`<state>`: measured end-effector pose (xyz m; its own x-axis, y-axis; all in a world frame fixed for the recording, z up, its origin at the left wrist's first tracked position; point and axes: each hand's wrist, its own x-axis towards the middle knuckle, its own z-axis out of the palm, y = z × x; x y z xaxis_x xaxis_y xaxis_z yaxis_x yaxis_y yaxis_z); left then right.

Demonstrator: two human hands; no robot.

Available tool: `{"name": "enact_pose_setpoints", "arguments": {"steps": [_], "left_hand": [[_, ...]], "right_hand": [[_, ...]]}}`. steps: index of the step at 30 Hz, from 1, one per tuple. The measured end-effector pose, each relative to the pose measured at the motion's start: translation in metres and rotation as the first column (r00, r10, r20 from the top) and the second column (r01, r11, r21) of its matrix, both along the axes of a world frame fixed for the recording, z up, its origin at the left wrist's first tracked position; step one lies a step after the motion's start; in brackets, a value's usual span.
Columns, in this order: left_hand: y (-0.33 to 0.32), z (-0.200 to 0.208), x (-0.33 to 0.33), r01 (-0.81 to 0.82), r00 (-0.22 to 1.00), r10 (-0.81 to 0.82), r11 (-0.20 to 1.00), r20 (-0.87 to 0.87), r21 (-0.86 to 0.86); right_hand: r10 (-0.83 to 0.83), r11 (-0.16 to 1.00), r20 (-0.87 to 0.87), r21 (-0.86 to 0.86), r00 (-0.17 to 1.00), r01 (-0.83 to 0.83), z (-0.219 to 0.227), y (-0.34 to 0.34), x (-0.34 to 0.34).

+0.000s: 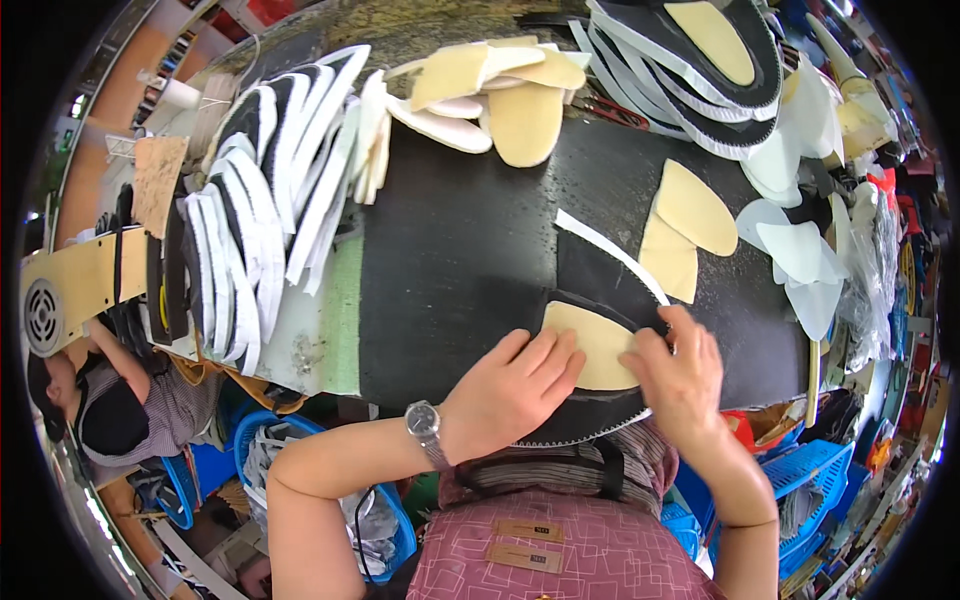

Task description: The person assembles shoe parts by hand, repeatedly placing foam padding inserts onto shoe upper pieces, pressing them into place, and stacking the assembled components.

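Note:
In front of me on the black work surface [450,290] lies a black shoe upper [595,275] with a white, toothed edging. A cream, round-ended lining piece [590,340] rests on it. My left hand [510,385], with a watch on its wrist, lies over the left part of the cream piece, fingers stretched out and slightly bent. My right hand [685,370] is closed at the upper's right edge, its thumb against the cream piece; the fingers partly hide what they grip. Two more cream pieces [695,210] overlap just beyond my right hand.
At the left stand stacked white-edged uppers [240,230]; cream pieces [525,120] pile up at the back. More uppers [740,105] lie at the far right, near translucent pieces [800,250]. Blue baskets [815,470] flank me below the table. Another person [130,400] sits at the left.

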<state>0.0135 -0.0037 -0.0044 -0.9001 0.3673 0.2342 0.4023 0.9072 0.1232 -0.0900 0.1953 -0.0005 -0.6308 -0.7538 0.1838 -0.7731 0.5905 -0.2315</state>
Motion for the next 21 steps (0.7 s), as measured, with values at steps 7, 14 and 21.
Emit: {"name": "enact_pose_setpoints", "arguments": {"steps": [7, 14, 21], "left_hand": [[-0.132, 0.031, 0.061, -0.707, 0.490, 0.798, 0.599, -0.352, 0.375], [-0.222, 0.014, 0.143, -0.815, 0.462, 0.885, 0.399, 0.056, 0.420], [-0.277, 0.009, 0.153, -0.911, 0.381, 0.919, 0.392, -0.103, 0.129]], "right_hand": [[-0.270, 0.931, 0.053, -0.241, 0.961, 0.275, 0.003, 0.023, -0.118], [-0.385, 0.921, 0.171, 0.004, 0.907, 0.391, -0.007, 0.022, -0.124], [-0.324, 0.747, 0.152, -0.564, 0.934, 0.351, -0.017, 0.043, -0.090]]}}
